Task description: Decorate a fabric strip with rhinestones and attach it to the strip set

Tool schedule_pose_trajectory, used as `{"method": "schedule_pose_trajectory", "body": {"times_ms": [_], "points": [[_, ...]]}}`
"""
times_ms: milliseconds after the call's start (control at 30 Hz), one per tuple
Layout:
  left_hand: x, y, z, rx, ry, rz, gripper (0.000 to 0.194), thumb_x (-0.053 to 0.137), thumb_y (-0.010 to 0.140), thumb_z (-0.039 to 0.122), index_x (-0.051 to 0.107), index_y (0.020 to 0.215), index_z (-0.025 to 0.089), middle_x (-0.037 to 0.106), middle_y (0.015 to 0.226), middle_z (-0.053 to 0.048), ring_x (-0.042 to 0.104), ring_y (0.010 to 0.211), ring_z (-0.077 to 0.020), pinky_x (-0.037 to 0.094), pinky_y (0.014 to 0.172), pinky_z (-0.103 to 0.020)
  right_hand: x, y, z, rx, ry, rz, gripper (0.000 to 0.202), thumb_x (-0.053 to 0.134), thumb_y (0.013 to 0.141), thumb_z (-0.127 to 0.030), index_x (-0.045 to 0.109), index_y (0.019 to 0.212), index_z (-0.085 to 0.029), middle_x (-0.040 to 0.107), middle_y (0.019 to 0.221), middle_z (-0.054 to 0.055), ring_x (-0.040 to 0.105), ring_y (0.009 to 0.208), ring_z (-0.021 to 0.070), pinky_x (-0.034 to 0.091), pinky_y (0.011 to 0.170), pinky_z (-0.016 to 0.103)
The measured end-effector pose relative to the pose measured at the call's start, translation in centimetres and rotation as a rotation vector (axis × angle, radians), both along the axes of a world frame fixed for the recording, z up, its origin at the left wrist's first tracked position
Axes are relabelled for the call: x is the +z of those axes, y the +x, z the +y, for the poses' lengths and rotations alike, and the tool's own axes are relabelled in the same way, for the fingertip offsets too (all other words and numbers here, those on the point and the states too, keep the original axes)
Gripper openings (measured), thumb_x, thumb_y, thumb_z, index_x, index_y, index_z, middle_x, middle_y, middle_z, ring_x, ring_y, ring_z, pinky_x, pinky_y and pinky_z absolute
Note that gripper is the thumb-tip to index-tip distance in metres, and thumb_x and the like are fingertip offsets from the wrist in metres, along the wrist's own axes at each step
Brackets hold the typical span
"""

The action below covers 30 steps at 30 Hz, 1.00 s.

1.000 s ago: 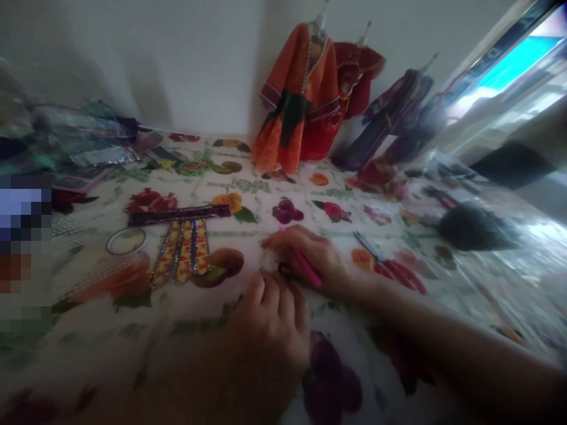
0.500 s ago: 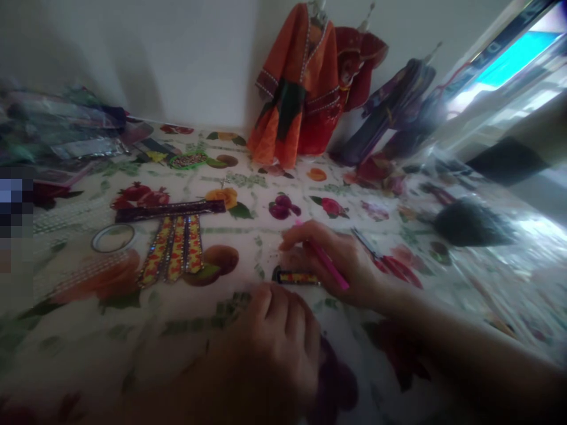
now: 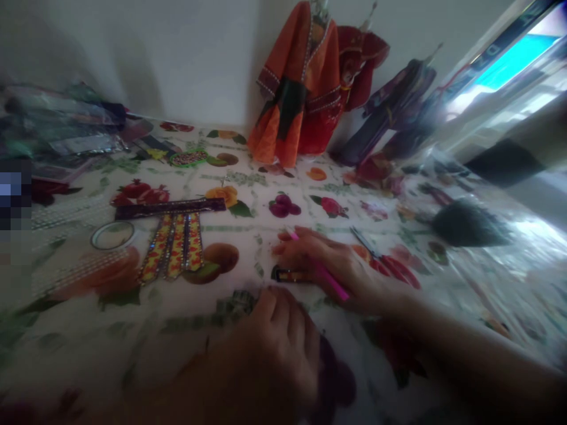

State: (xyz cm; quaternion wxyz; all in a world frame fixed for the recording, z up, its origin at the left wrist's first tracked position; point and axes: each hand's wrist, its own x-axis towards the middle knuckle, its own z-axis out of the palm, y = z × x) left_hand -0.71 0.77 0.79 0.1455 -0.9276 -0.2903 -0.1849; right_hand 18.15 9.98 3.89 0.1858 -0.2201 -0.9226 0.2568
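Note:
My right hand (image 3: 341, 265) is closed round a slim pink pen-like stick (image 3: 330, 280), its tip pointing up and to the left. Under that hand lies a short dark-edged strip (image 3: 287, 275) with a yellow-orange pattern; its right part is hidden. My left hand (image 3: 286, 342) rests on the near side of the strip, fingers curled under. Whatever its fingertips may pinch is out of sight. Just right of my right hand are red-handled scissors (image 3: 394, 268). Tiny specks by the right fingertips are too blurred to tell.
Patterned strips (image 3: 177, 245) lie left under a dark purple band (image 3: 170, 208), beside a tape roll (image 3: 113, 235) and rows of beads (image 3: 84, 271). A green-rimmed dish (image 3: 189, 158) holds small beads. Little garments (image 3: 296, 88) stand at the wall. Plastic bags (image 3: 66, 124) are at the back left.
My right hand has shifted slightly down towards me, its fingers now covering more of the strip, and the stick's tip has dropped left. My left hand stays almost still.

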Motion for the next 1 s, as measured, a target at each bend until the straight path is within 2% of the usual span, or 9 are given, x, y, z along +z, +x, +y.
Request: {"method": "schedule_pose_trajectory", "body": {"times_ms": [133, 333, 533, 633, 700, 767, 900, 1000], "points": [[-0.5, 0.1, -0.4, 0.018, -0.042, -0.009, 0.024, 0.055, 0.095, 0.030, 0.068, 0.099, 0.011, 0.072, 0.091, -0.013, 0.065, 0.083, -0.0241, 0.050, 0.075, -0.039, -0.3, 0.5, -0.8, -0.128, 0.011, 0.070, 0.033, 0.045, 0.091, -0.007, 0.054, 0.119, -0.021, 0.067, 0.116, 0.010, 0.065, 0.110, 0.0223, 0.057, 0.090, 0.036], [-1.5, 0.7, -1.3, 0.077, -0.050, 0.005, 0.025, 0.053, 0.094, 0.029, 0.066, 0.103, 0.010, 0.071, 0.095, -0.015, 0.064, 0.086, -0.0273, 0.050, 0.076, -0.043, -1.0, 1.3, -2.2, -0.232, 0.180, 0.151, 0.038, 0.045, 0.090, -0.006, 0.055, 0.122, -0.025, 0.069, 0.107, 0.008, 0.066, 0.106, 0.0249, 0.057, 0.088, 0.041], [-0.5, 0.6, -0.9, 0.100, 0.017, 0.064, 0.028, 0.054, 0.093, 0.032, 0.066, 0.103, 0.008, 0.070, 0.098, -0.016, 0.065, 0.088, -0.0302, 0.051, 0.073, -0.043, -1.3, 2.8, -3.0, -0.204, 0.144, 0.084, 0.039, 0.046, 0.090, -0.009, 0.054, 0.125, -0.024, 0.068, 0.102, 0.008, 0.067, 0.092, 0.0243, 0.058, 0.074, 0.037], [0.1, 0.4, -0.6, 0.109, 0.008, 0.059, 0.029, 0.053, 0.094, 0.030, 0.065, 0.107, 0.007, 0.069, 0.098, -0.017, 0.065, 0.086, -0.0286, 0.051, 0.070, -0.041, -1.5, 2.9, -3.2, -0.268, 0.179, 0.091, 0.037, 0.045, 0.091, -0.008, 0.055, 0.123, -0.023, 0.067, 0.109, 0.009, 0.066, 0.099, 0.0234, 0.056, 0.078, 0.037], [0.3, 0.3, -0.5, 0.130, -0.007, 0.054, 0.033, 0.051, 0.096, 0.031, 0.065, 0.108, 0.004, 0.069, 0.096, -0.018, 0.065, 0.086, -0.0291, 0.052, 0.070, -0.041, -1.5, 2.7, -3.1, -0.243, 0.176, 0.113, 0.035, 0.046, 0.092, -0.008, 0.055, 0.122, -0.021, 0.067, 0.112, 0.009, 0.065, 0.104, 0.0226, 0.055, 0.085, 0.037], [0.1, 0.3, -0.4, 0.148, -0.011, 0.051, 0.036, 0.050, 0.097, 0.033, 0.066, 0.106, 0.002, 0.070, 0.095, -0.020, 0.066, 0.087, -0.0303, 0.053, 0.071, -0.041, -1.1, 2.4, -3.0, -0.215, 0.141, 0.115, 0.032, 0.046, 0.094, -0.010, 0.056, 0.123, -0.020, 0.068, 0.112, 0.009, 0.065, 0.105, 0.0217, 0.054, 0.089, 0.037], [-0.6, 0.4, -0.2, 0.134, 0.034, 0.044, 0.030, 0.057, 0.092, 0.029, 0.067, 0.103, 0.003, 0.071, 0.098, -0.020, 0.066, 0.087, -0.0311, 0.052, 0.070, -0.041, 0.4, 1.7, -2.4, -0.233, -0.015, 0.098, 0.025, 0.045, 0.099, -0.014, 0.058, 0.119, -0.020, 0.070, 0.107, 0.006, 0.067, 0.099, 0.0171, 0.053, 0.086, 0.030], [-1.0, 0.5, -0.1, 0.137, 0.072, 0.028, 0.027, 0.059, 0.089, 0.025, 0.068, 0.102, 0.003, 0.071, 0.097, -0.020, 0.067, 0.085, -0.0303, 0.053, 0.070, -0.040, 1.5, 1.0, -1.4, -0.232, -0.076, 0.139, 0.025, 0.045, 0.101, -0.019, 0.060, 0.122, -0.020, 0.068, 0.113, 0.006, 0.064, 0.104, 0.0165, 0.050, 0.090, 0.029]]}}
